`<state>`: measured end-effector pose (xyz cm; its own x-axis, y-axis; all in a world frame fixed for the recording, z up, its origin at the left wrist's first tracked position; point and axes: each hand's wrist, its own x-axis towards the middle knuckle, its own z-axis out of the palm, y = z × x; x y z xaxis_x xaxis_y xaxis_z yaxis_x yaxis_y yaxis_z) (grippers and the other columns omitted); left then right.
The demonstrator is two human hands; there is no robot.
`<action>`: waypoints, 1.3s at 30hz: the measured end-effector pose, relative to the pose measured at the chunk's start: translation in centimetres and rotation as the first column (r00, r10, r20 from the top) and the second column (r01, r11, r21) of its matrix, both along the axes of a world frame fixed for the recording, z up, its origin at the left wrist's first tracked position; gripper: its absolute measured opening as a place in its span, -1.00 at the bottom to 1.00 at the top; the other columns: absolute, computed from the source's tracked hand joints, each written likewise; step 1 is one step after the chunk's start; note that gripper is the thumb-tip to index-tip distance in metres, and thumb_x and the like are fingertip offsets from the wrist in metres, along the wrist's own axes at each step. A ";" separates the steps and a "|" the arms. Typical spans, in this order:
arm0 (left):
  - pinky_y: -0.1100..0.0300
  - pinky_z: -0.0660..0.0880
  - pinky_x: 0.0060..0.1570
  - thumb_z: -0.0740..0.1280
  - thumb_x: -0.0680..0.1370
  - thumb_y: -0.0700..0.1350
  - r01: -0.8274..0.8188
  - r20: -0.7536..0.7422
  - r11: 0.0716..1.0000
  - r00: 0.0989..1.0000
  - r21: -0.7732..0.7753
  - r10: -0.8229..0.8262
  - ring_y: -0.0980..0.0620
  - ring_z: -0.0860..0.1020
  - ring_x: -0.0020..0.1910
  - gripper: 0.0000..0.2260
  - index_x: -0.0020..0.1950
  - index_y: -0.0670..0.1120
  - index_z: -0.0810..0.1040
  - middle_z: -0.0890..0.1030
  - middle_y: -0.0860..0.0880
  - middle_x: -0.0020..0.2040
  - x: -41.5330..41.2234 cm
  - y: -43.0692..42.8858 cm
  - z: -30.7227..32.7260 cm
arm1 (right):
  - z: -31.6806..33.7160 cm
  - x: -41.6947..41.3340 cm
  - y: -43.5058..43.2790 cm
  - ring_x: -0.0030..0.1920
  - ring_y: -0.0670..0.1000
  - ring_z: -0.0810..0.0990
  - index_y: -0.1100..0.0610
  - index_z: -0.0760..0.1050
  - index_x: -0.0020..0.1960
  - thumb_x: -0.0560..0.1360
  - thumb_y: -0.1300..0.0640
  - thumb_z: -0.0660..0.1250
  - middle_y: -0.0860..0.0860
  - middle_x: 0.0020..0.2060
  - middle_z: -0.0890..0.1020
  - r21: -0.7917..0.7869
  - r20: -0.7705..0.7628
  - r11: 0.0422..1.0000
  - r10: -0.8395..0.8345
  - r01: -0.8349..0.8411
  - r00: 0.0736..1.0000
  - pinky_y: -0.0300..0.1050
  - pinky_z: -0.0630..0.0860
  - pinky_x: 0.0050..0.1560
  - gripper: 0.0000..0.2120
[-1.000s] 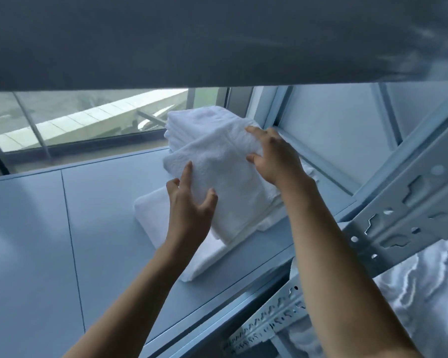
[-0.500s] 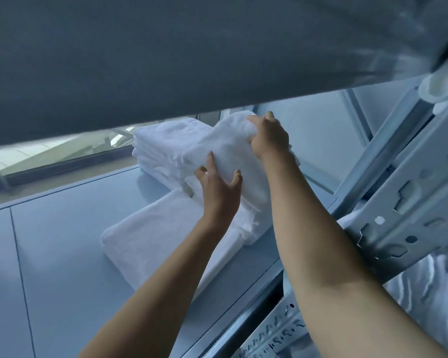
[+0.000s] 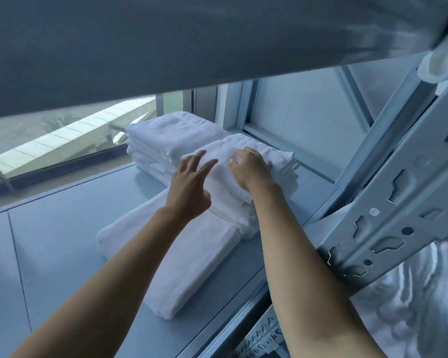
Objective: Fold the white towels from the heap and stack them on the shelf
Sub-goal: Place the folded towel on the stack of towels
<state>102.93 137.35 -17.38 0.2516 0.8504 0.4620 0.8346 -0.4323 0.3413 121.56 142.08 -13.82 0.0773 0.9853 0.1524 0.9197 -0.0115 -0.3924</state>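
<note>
Head view: folded white towel point(image 3: 264, 153) lies flat atop stack point(image 3: 246, 218).

soft terry towels point(image 3: 192, 259), shelf point(image 3: 62, 241) — smooth matt metal

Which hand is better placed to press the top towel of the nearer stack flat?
Right, probably. The right hand lies palm-down on the top towel, near its middle. The left hand is spread open at the towel's left edge and would have to shift over first.
</note>
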 end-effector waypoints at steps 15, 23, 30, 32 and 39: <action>-0.35 0.22 0.48 0.22 0.62 0.28 -0.209 -0.129 0.930 0.976 -0.301 0.177 -0.18 0.13 0.62 -0.42 0.61 0.17 0.22 0.17 -0.02 0.66 -5.8 -6.0 -4.4 | -4.2 0.9 -9.8 0.64 0.14 -0.22 -0.22 0.05 0.63 0.28 -0.41 0.50 -0.07 0.66 -0.07 0.042 -0.052 0.999 0.032 -0.030 0.998 0.62 0.07 0.40 0.07; -0.26 -0.19 0.58 -0.03 0.58 0.45 -0.174 -0.208 0.917 0.973 -0.359 0.103 -0.05 -0.08 0.67 -0.36 0.63 0.26 0.12 0.04 0.10 0.68 -7.6 -7.6 -8.1 | -7.2 0.5 -10.1 0.64 0.22 -0.14 -0.14 0.13 0.64 0.34 0.19 0.54 -0.01 0.66 -0.05 0.182 -0.093 0.982 0.075 -0.057 0.993 0.39 0.29 0.47 -0.01; -0.25 -0.18 0.59 0.03 0.59 0.42 -0.119 -0.208 0.925 0.977 -0.360 0.045 -0.01 -0.06 0.67 -0.38 0.62 0.28 0.14 0.06 0.15 0.67 -8.7 -6.8 -7.9 | -7.0 -1.7 -10.6 0.63 0.26 -0.17 -0.10 0.10 0.65 0.42 0.25 0.50 0.04 0.66 -0.08 0.156 -0.070 0.988 0.027 -0.016 0.997 0.36 0.30 0.47 -0.05; -0.25 -0.16 0.59 0.04 0.58 0.42 -0.102 -0.204 0.926 0.979 -0.363 0.028 0.00 -0.06 0.67 -0.38 0.62 0.28 0.14 0.06 0.16 0.67 -9.2 -6.6 -7.8 | -7.0 -2.2 -10.8 0.63 0.27 -0.18 -0.11 0.07 0.66 0.44 0.25 0.49 0.04 0.66 -0.10 0.141 -0.056 0.990 0.015 -0.007 0.998 0.38 0.36 0.43 -0.06; -0.22 -0.16 0.59 0.04 0.60 0.40 -0.104 -0.222 0.921 0.975 -0.376 0.020 0.02 -0.06 0.67 -0.40 0.62 0.27 0.14 0.06 0.16 0.67 -9.5 -6.7 -7.4 | -6.2 -2.7 -11.3 0.63 0.26 -0.21 -0.12 0.06 0.65 0.45 0.24 0.43 0.02 0.66 -0.10 0.103 -0.074 0.995 0.002 0.006 0.997 0.46 0.40 0.34 -0.09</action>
